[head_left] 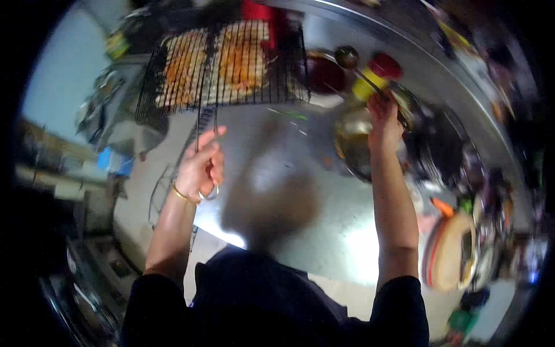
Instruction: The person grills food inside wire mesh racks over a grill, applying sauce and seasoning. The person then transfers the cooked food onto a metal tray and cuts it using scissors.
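Note:
My left hand (201,165) is wrapped round the long wire handle of a grill basket (289,55), held out over the far left edge of the metal table. Behind the basket's bars lie two flat pieces of food (185,66), pale with orange-brown patches. My right hand (384,121) grips the handle of a ladle (347,56), whose round bowl points away and to the left. Near the ladle is a bowl of dark red sauce (326,74). A metal bowl (351,136) stands just left of my right hand, partly hidden by it.
The metal table (277,156) bears a green scrap (296,114). A yellow container (365,87) and a red one (386,65) stand at the back right. At right are a round cutting board (446,251), a carrot (442,206) and blurred dishes. Something blue (114,162) is at left.

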Tool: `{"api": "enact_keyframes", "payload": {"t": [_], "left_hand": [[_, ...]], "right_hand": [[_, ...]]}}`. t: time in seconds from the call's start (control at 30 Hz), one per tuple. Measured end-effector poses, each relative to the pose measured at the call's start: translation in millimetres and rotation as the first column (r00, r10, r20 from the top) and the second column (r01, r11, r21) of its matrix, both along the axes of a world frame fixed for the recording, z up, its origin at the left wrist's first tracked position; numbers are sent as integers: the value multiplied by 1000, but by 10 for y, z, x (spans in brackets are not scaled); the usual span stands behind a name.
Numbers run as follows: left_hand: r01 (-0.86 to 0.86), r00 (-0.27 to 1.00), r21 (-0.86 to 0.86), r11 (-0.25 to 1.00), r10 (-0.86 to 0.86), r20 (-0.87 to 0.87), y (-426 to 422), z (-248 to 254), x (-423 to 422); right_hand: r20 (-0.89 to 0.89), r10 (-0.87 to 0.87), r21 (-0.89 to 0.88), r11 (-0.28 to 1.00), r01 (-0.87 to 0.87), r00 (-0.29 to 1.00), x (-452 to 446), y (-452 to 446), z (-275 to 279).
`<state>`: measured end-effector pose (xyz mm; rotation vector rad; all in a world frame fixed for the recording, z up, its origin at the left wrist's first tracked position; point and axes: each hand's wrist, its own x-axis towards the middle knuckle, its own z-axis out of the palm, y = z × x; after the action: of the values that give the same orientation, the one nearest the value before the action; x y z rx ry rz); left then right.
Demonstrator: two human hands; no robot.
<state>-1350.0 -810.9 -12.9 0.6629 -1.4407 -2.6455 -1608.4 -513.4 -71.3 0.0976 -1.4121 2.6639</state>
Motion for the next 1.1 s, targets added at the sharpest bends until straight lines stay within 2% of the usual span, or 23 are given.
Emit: {"api": "enact_keyframes", "payload": {"t": [0.07,0.13,0.2,0.23,0.27,0.3,0.37,0.4,0.47,0.5,0.57,0.6,0.63,0.67,0.73,0.77,0.8,0.87,0.93,0.97,1.07,1.1], "left_hand": [[-144,990,-92,985,143,-15,-390,-10,543],[-267,964,-33,963,268,-3,-586,63,1083],[-353,935,-30,935,354,9,-626,106,1303],[-402,916,-28,915,401,-22,-703,74,1595],[-439,897,-22,898,438,-55,-737,51,1796],[-511,860,10,860,511,2,-728,113,2018],[-564,824,92,820,567,-5,-835,121,2554],[-608,791,120,785,611,14,-824,151,2837],[-721,691,51,691,723,-8,-1239,137,3310],[-771,634,62,634,773,-22,-1262,79,3661],[-872,485,56,486,874,-32,-1157,-95,4442],[-908,415,49,415,910,-20,-1154,-129,4768],[-933,355,75,352,934,28,-1143,-130,5095],[-955,289,51,291,957,-27,-624,69,5763],[-979,188,64,192,981,-56,-350,-137,6809],[-994,100,35,101,995,-26,-50,-167,7011],[-1000,18,12,18,1000,3,152,-61,7241],[-988,-155,6,-156,986,60,131,53,7783],[-947,-314,41,-319,943,108,418,103,8236],[-923,-376,68,-380,924,65,502,49,8485],[-836,-536,103,-539,843,58,759,45,8956],[-808,-580,92,-582,813,43,814,50,9094]], "right_hand": [[20,187,-77,980,-185,982,-463,-458,-500],[109,350,-116,934,-338,930,-1095,-885,-1099],[159,526,-319,829,-460,836,-1236,-1017,-1095],[99,541,-342,807,-482,835,-840,-1232,-865],[146,554,-319,811,-491,820,-741,-1302,-937],[188,524,-252,843,-475,831,-454,-1421,-911],[286,470,-36,876,-481,835,513,-1793,-809],[329,475,71,850,-523,816,1066,-1914,-797],[400,574,224,695,-683,715,2069,-2399,-875],[193,727,426,543,-723,659,2456,-2508,-1041],[451,760,272,383,-883,468,3202,-3054,-1297],[439,792,330,297,-896,424,3695,-3324,-1095],[372,870,353,190,-916,323,3950,-3652,-1186],[287,937,378,80,-922,198,4493,-3567,-1022],[186,980,497,-31,-867,71,5424,-3943,-870],[133,991,535,-78,-842,-8,5634,-4051,-900],[147,981,600,-187,-777,-123,5709,-4398,-1077],[-6,981,746,-125,-654,-195,6369,-5066,-1075],[452,850,662,-523,-537,-270,7322,-4869,144],[451,825,671,-566,-480,-342,7672,-4955,329],[377,808,737,-558,-382,-453,8320,-5262,155],[411,759,772,-585,-250,-505,8558,-5415,146]]}}
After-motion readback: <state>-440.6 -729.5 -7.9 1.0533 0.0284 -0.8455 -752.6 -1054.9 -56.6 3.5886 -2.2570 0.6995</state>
